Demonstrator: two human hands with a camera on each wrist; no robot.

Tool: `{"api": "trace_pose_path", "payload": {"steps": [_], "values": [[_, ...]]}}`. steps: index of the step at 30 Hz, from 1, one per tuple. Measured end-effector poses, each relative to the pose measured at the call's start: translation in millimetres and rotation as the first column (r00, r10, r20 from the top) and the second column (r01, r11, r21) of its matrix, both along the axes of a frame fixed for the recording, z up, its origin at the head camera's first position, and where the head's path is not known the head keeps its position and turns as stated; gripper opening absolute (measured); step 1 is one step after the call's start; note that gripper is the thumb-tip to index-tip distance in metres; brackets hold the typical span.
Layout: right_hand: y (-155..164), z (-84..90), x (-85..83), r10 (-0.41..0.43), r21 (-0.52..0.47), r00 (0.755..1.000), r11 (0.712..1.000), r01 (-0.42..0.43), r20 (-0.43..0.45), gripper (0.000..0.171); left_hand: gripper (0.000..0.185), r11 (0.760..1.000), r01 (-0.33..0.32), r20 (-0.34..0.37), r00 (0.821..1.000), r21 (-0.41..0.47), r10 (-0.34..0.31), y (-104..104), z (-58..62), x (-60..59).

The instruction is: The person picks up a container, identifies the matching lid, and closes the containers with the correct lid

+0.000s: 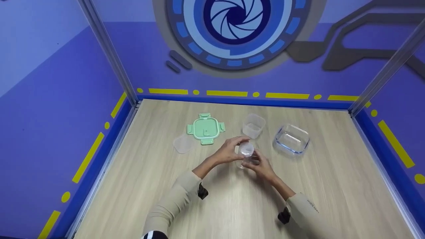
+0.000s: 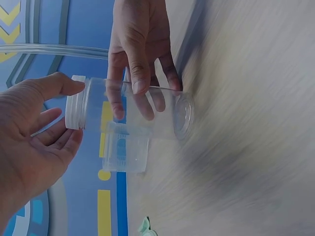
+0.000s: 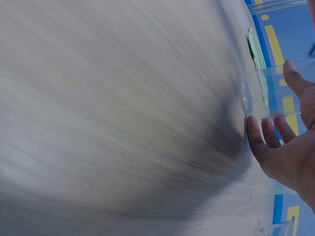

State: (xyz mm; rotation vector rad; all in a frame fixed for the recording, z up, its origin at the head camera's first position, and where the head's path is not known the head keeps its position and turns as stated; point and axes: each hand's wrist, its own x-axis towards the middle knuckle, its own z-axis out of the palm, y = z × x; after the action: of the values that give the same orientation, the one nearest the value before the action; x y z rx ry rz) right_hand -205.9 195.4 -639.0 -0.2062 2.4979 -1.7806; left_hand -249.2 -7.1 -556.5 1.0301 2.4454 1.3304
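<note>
A clear round jar (image 1: 245,158) with a white screw lid (image 1: 246,149) is held just above the wooden table (image 1: 232,205). My left hand (image 1: 233,148) grips the lid (image 2: 76,105), thumb on one side and fingers curled round the other. My right hand (image 1: 258,164) wraps the jar's clear body (image 2: 162,110), fingers across the front. In the right wrist view the jar (image 3: 266,93) lies between the thumb and the fingers (image 3: 268,140) of my right hand. The jar looks empty.
A mint-green clip lid (image 1: 206,128) and a frosted square lid (image 1: 183,143) lie at the back left. A small frosted plastic tub (image 1: 253,125) stands behind the jar. A clear glass dish (image 1: 292,138) sits to the right. Blue walls enclose the table.
</note>
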Motion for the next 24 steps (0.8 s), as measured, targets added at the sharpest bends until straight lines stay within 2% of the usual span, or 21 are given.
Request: {"api": "trace_pose_path", "payload": {"steps": [7,18,21,24], "values": [[0.5,-2.3,0.3,0.008,-0.024,1.0,1.0,-0.008,-0.008,0.066,0.064,1.0,0.028,0.014,1.0,-0.003,-0.028,0.6,-0.8,-0.9],[1.4,-5.0,0.3,0.008,-0.023,1.0,1.0,-0.009,-0.029,0.067,0.059,1.0,0.017,0.014,1.0,0.008,-0.017,4.2,-0.7,-0.6],[1.4,-4.8,0.3,0.005,-0.029,0.999,1.0,-0.006,-0.04,0.066,0.062,1.0,0.008,-0.012,1.0,0.003,-0.008,4.0,-0.4,-0.6],[1.1,-4.1,0.2,0.002,-0.028,0.999,1.0,-0.003,-0.042,0.065,0.065,0.999,-0.04,-0.079,0.996,0.001,0.04,5.3,-0.3,1.4]]}}
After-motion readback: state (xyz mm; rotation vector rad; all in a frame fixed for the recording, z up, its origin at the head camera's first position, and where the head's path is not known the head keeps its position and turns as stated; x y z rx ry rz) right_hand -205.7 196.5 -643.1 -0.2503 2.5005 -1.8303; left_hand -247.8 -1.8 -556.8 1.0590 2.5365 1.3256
